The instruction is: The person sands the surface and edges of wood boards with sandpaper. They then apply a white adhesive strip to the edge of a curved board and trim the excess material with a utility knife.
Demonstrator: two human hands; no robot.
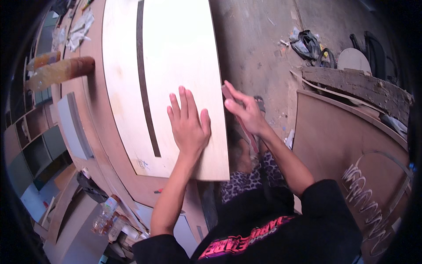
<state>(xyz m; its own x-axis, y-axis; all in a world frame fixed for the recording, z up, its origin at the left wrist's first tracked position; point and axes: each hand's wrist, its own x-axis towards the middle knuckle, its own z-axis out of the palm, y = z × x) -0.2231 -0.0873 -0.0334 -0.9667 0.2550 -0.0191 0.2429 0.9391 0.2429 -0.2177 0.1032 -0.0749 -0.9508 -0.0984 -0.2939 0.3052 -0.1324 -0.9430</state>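
A pale wooden panel [184,48] with a long dark inlaid strip or slot [143,66] lies flat on a brownish worktable. My left hand [190,125] rests palm down on its near part, fingers stretched out and holding nothing. Just beyond the panel's right edge, my right hand [248,112] is closed around a long, narrow reddish-brown sanding block [249,134]. The block's far end is close to that edge; whether they touch I cannot tell. Part of the block is hidden by my fingers.
Bottles with orange-brown contents [66,70] stand at the left, and more plastic bottles [107,215] at the lower left. On the right are a brown board [343,136], a rough timber beam [356,86] and a coiled hose [362,189]. A black bag [307,44] lies on the floor.
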